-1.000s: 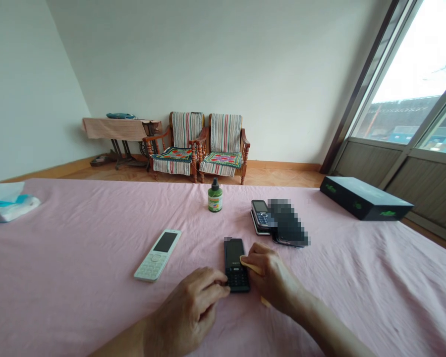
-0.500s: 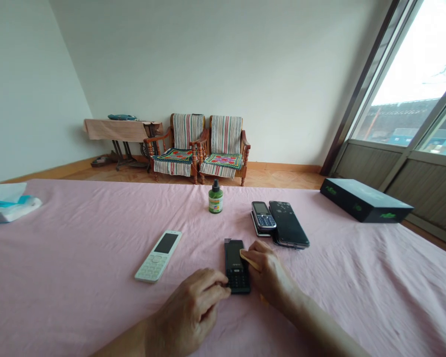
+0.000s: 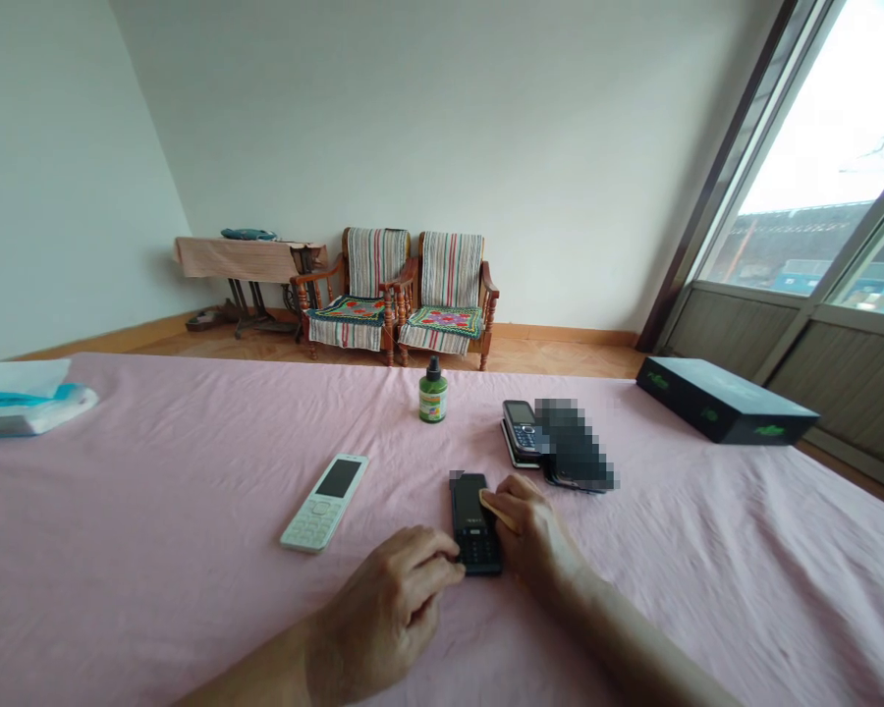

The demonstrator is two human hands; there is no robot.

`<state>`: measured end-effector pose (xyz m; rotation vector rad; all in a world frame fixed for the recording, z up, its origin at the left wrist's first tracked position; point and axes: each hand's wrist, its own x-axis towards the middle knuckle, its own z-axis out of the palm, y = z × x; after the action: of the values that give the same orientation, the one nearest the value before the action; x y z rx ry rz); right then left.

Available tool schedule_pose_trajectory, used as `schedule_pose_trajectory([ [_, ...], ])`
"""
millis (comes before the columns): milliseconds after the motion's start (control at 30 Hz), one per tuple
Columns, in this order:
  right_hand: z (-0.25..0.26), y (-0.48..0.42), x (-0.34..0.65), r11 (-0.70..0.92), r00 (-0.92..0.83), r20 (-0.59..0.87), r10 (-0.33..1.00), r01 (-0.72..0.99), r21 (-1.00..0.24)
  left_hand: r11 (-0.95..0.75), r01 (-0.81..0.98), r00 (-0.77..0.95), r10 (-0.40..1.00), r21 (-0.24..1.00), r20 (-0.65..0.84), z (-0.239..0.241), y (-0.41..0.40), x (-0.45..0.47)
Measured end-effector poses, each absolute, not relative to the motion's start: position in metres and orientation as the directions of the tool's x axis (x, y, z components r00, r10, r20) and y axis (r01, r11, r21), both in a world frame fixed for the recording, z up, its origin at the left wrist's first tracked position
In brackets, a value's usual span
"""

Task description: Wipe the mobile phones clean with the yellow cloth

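Observation:
A black keypad phone [image 3: 476,550] lies face up on the pink cloth in front of me. My left hand [image 3: 387,609] has its bent fingertips against the phone's lower left edge, steadying it. Pinched in the fingers of my right hand [image 3: 541,540] is a small yellowish cloth [image 3: 492,506], pressed on the right side of the phone's screen; most of the cloth is hidden by the fingers. To the left of my hands, a white keypad phone [image 3: 325,503] lies tilted, screen up.
Beyond my right hand, a small keypad phone [image 3: 521,424] on a stack sits beside larger dark phones [image 3: 576,447], partly pixelated. A green bottle [image 3: 432,397] stands at the far middle. A black box [image 3: 722,401] is far right, a tissue pack [image 3: 33,410] far left. Two chairs [image 3: 442,324] are behind.
The view has shifted slightly, so things on the cloth sit a little further right. Both hands keep their places at the black phone, with the yellowish cloth still on its screen.

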<state>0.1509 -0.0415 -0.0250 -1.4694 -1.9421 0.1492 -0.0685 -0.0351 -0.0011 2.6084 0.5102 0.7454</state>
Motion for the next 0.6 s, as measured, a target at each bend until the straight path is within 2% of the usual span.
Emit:
schedule_pose_trajectory([
  [267, -0.007, -0.009, 0.157, 0.366, -0.167, 0.435, 0.885, 0.828, -0.425, -0.878, 0.24, 0.799, 0.42, 0.413, 0.429, -0.002, -0.034, -0.068],
  [600, -0.017, -0.027, 0.154, 0.407, -0.202, 0.466, 0.861, 0.824, -0.395, -0.962, 0.244, 0.879, 0.273, 0.122, 0.391, 0.004, -0.036, -0.068],
])
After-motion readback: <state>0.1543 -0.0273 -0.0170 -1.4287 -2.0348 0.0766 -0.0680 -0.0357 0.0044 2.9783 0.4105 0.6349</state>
